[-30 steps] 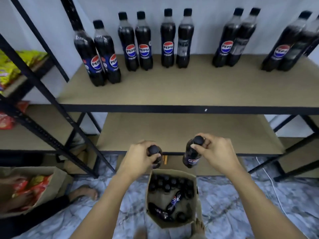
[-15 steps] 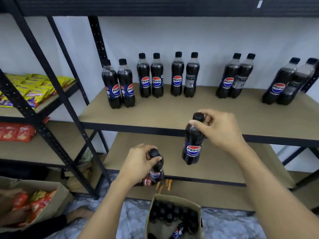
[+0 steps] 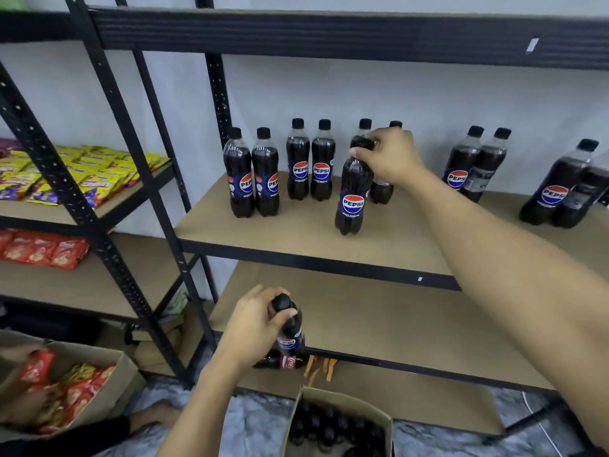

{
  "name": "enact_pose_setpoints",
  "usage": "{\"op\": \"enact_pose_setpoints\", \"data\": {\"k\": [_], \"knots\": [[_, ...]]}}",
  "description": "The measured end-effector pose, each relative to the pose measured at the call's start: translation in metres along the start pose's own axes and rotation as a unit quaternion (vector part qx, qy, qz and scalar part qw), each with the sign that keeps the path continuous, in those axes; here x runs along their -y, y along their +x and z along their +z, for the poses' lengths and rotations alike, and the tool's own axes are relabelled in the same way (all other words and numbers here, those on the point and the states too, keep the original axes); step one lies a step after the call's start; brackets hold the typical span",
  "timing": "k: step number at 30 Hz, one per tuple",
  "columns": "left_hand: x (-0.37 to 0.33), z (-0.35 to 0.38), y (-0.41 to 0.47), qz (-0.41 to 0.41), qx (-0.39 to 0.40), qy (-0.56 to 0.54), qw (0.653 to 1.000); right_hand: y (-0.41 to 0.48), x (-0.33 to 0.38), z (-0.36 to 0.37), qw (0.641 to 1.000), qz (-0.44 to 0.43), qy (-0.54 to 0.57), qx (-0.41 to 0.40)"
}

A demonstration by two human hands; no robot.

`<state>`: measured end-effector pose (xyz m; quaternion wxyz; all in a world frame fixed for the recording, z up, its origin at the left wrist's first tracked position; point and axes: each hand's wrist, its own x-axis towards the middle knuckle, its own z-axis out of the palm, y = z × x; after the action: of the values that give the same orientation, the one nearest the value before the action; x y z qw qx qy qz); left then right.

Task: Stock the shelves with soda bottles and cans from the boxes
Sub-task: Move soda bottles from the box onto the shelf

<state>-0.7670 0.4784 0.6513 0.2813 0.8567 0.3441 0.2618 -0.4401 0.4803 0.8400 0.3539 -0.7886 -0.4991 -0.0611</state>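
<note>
Gripping Pepsi with both hands: right hand (image 3: pixel 389 156) at the middle shelf (image 3: pixel 296 232), left hand (image 3: pixel 253 328) lower and nearer
Right hand pinches the cap of a slightly tilted bottle (image 3: pixel 352 199), its base low over the shelf board, in front of the row of bottles (image 3: pixel 298 166) along the far wall; left hand curls round the neck of a second bottle (image 3: pixel 290 334), above the open box (image 3: pixel 346 399) of bottles on the floor

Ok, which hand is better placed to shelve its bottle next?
Right. The right hand grips the raised bottle by its cap, over the shelf; the left hand holds the lower bottle below that shelf.
</note>
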Motion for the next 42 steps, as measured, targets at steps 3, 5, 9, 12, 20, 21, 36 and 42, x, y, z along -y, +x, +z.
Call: {"op": "enact_pose_setpoints", "data": {"k": [3,5,9,12,20,21,36,42], "knots": [[0.007,-0.005,-0.002,-0.01,-0.003,-0.001,1.0,0.022,-0.005,0.018,0.999,0.028,-0.015,0.023],[0.011,-0.008,-0.002,-0.015,-0.01,-0.001,1.0,0.033,-0.008,0.024,0.998,0.052,-0.021,0.023],[0.016,-0.013,-0.004,-0.02,-0.021,-0.007,1.0,0.05,-0.012,0.03,0.995,0.096,-0.039,0.014],[0.019,-0.014,-0.003,-0.022,-0.021,-0.001,1.0,0.055,-0.015,0.034,0.992,0.118,-0.052,0.005],[0.014,-0.013,0.01,-0.007,-0.009,0.02,1.0,0.018,-0.029,0.034,0.995,0.082,0.048,0.025],[0.012,-0.015,0.014,-0.001,-0.009,0.025,1.0,0.007,-0.035,0.035,0.995,0.082,0.052,0.033],[-0.094,-0.087,0.119,0.116,0.019,0.101,0.988,-0.122,-0.141,0.086,0.944,0.092,-0.22,0.228],[-0.131,-0.11,0.177,0.124,0.01,0.087,0.988,-0.116,-0.141,0.087,0.94,0.107,-0.225,0.234]]}}
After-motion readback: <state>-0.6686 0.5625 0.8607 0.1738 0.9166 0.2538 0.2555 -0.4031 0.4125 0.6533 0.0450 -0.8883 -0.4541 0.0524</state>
